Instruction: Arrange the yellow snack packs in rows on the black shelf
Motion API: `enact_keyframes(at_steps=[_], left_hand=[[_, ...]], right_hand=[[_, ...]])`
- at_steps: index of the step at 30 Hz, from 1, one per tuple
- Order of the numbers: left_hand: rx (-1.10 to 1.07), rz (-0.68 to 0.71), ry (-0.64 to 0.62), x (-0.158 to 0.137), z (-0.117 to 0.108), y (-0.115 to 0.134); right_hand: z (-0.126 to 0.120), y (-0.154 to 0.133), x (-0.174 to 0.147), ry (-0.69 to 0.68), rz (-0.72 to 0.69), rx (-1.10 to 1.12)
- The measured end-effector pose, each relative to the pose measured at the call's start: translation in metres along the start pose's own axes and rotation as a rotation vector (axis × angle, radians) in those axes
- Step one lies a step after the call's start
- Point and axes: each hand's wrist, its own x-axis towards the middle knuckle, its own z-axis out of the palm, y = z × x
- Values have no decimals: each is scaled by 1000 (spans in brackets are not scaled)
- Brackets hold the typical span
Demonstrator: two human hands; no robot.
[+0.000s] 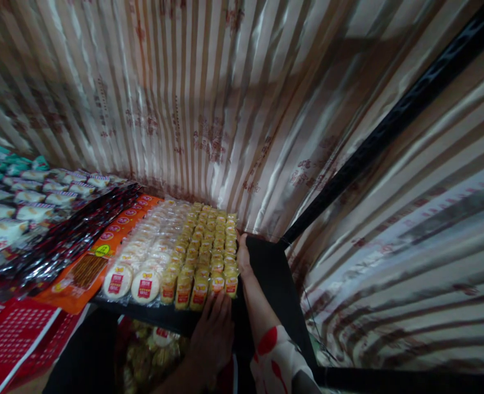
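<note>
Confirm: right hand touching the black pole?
Apart: in the head view, a strip of black shelf shows between the right hand and the black pole.

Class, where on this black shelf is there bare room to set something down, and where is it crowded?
The clearest patch of the black shelf lies between the right hand, the black pole and the striped curtain. Left of that hand it is crowded: yellow packets, with the left hand at their front, round white packets, an orange bag and dark packets.

Small print point(200, 299) on golden packets point(203, 246) blurred; left edge cuts off red basket point(4, 339)
</note>
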Motion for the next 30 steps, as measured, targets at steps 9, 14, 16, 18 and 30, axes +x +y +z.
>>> enact_keyframes(at_steps=[9,14,16,18,30], left_hand=[[-24,-27,11,-1,2,2],[-24,-3,11,-1,1,0],[-26,4,15,-1,-1,-1],[-34,8,11,-1,-2,-2],[2,13,-17,-2,-4,-5]], right_hand=[[-3,1,-3,21,-18,36],[-18,4,-30,204,-69,59],[-25,6,-46,209,-97,55],[-27,10,-61,202,-100,46],[5,25,-72,215,-158,-168]])
